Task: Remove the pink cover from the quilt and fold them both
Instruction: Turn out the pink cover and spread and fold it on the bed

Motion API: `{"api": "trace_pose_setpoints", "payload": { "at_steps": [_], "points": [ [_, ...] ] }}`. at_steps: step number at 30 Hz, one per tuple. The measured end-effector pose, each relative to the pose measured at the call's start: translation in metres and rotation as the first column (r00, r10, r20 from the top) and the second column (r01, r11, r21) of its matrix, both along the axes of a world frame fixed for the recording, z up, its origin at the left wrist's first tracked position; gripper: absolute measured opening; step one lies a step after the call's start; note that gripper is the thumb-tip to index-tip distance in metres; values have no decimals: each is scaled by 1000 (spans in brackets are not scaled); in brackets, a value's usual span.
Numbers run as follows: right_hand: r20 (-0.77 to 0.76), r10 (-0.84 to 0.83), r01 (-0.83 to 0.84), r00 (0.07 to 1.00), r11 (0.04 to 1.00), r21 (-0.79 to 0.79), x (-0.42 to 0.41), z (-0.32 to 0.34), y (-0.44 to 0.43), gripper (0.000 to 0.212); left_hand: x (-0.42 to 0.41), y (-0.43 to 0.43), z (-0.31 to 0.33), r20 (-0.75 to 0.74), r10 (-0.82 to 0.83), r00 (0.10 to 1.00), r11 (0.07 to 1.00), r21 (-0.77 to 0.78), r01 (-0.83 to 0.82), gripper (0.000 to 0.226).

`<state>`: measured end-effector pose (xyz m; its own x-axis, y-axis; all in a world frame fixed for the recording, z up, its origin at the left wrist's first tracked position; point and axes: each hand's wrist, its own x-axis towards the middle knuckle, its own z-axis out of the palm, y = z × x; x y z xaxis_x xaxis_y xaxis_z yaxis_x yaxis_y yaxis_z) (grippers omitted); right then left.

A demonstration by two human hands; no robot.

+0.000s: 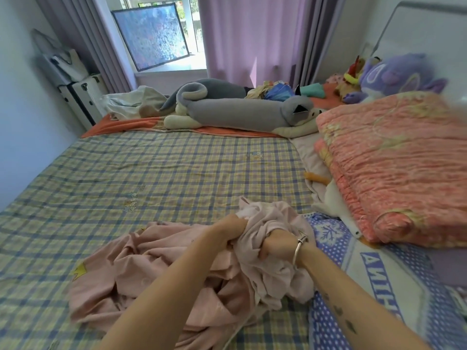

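From the head view, we see both hands clenched into one bunched-up ridge of the pale pink crumpled fabric cover (156,269). The left hand (233,229) has its fingers curled around a gathered fold, and the right hand (276,245), just beside it, grips the same bundle with its fist closed on the cloth. A thin silver metal bangle (299,246) sits on the right wrist.

From the grip the cover spills down and to the left in a loose heap, with more of it hanging under the right forearm. It lies on the yellow-and-blue plaid bedsheet (151,178), which stretches away beyond and to the left of the hands.

To the right of the grip and farther off, well apart from it, we see the folded salmon-pink crinkled quilt (394,168). Just right of the right hand, below the quilt, lies a blue-and-white dotted blanket (328,324). Far beyond the hands a long grey-and-cream plush cat (235,109) stretches across the bed.
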<state>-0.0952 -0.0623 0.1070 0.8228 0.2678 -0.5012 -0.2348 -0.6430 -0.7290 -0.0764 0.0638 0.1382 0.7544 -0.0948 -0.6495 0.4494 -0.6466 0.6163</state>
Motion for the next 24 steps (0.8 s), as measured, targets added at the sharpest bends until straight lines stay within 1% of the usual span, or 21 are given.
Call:
{"api": "trace_pose_setpoints", "payload": {
  "at_steps": [1, 2, 3, 4, 5, 6, 7, 8, 9, 11, 12, 13, 15, 16, 17, 18, 19, 20, 21, 22, 24],
  "points": [
    [10, -2, 1, 1000, 999, 41, -2, -4, -1, 30, 2, 0, -1, 90, 0, 996, 999, 44, -4, 30],
    [-27, 4, -1, 1000, 997, 83, -2, -5, 1, 27, 5, -1, -1, 212, -45, 976, 989, 145, 14, 29],
    [-57, 21, -18, 998, 998, 67, -3, -4, 0, 23, 6, 0, 0, 330, -111, 937, 963, 268, 19, 27],
    [-71, -43, 45, 997, 999, 26, -2, -1, -2, 18, 6, 1, 2, 447, -175, 877, 924, 382, -11, 24],
    [-57, -154, 151, 987, 987, -46, 0, 3, -5, 17, 5, 4, 5, 545, -222, 808, 889, 453, -61, 24],
    [28, -306, 307, 952, 944, -118, 4, 6, -8, 21, 4, 7, 8, 618, -258, 742, 862, 494, -112, 24],
    [154, -445, 465, 882, 873, -144, 9, 10, -10, 25, 5, 12, 7, 668, -300, 681, 843, 520, -139, 25],
    [211, -555, 578, 805, 814, -64, 14, 17, -11, 27, 5, 14, 4, 693, -351, 630, 831, 541, -132, 25],
    [166, -620, 614, 766, 784, 95, 16, 24, -9, 27, 5, 15, 2, 700, -411, 584, 823, 560, -93, 23],
    [-107, -589, 581, 801, 721, 378, 18, 38, 6, 31, 3, 9, 2, 708, -482, 516, 840, 541, 42, 19],
    [-254, -527, 580, 811, 662, 475, 15, 42, 15, 34, 0, 4, 4, 711, -496, 498, 850, 514, 113, 18],
    [-374, -486, 611, 790, 564, 556, 13, 44, 23, 34, -5, -2, 5, 717, -501, 485, 858, 487, 166, 16],
    [-495, -494, 688, 715, 373, 622, 11, 43, 30, 29, -17, -11, 7, 745, -433, 508, 901, 363, 236, 17],
    [-501, -514, 700, 696, 327, 635, 11, 38, 28, 28, -23, -15, 5, 758, -365, 541, 929, 261, 262, 13],
    [-478, -536, 691, 696, 319, 648, 14, 33, 25, 29, -29, -17, 4, 761, -277, 586, 952, 135, 275, 10],
    [-446, -565, 690, 694, 346, 636, 15, 29, 23, 30, -33, -18, 2, 739, -150, 657, 969, -21, 246, 13],
    [-429, -584, 690, 689, 348, 635, 17, 25, 21, 29, -35, -18, 2, 662, 13, 749, 968, -197, 156, 18],
    [-443, -573, 687, 689, 323, 651, 16, 23, 19, 27, -33, -17, 1, 531, 184, 827, 933, -359, 22, 21],
    [-452, -555, 665, 699, 271, 696, 17, 23, 19, 25, -30, -15, 1, 390, 317, 864, 876, -469, -110, 22],
    [-478, -536, 652, 696, 194, 733, 17, 24, 19, 25, -25, -12, 1, 307, 375, 875, 854, -481, -197, 19],
    [-502, -512, 623, 697, 88, 777, 26, 23, 19, 30, -19, -4, 1, 298, 299, 906, 912, -369, -180, 20]
  ]
}}
